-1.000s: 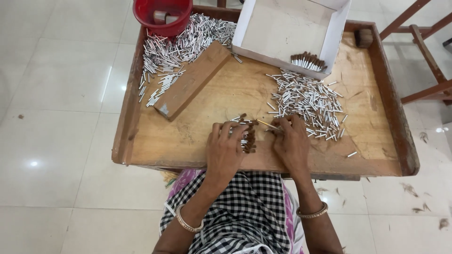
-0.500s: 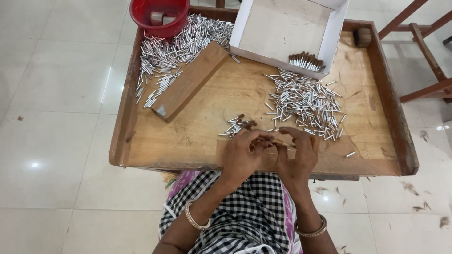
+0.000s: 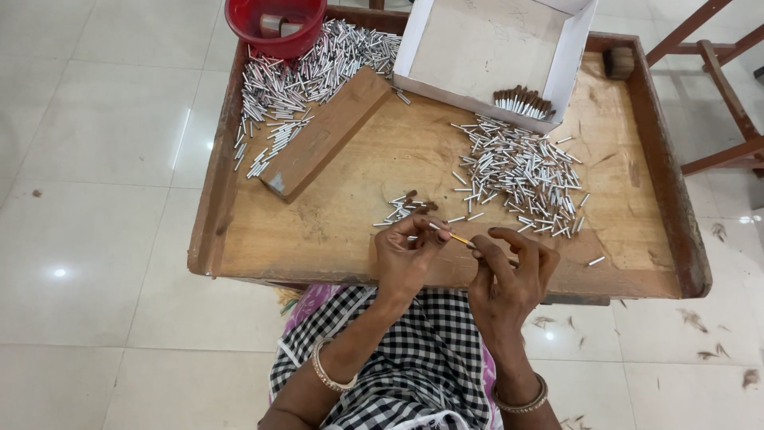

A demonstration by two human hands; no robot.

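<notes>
Up close, both the left hand (image 3: pixel 406 259) and right hand (image 3: pixel 509 275) pinch a thin yellow stick (image 3: pixel 459 237) between fingers, just above the tabletop (image 3: pixel 342 215); silver tubes (image 3: pixel 521 175) lie heaped at one o'clock, within reach.

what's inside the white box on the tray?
The white box holds one small row of brown-tipped sticks against its near wall; the rest of its floor shows bare. The near wall hides the sticks' lower ends.
</notes>
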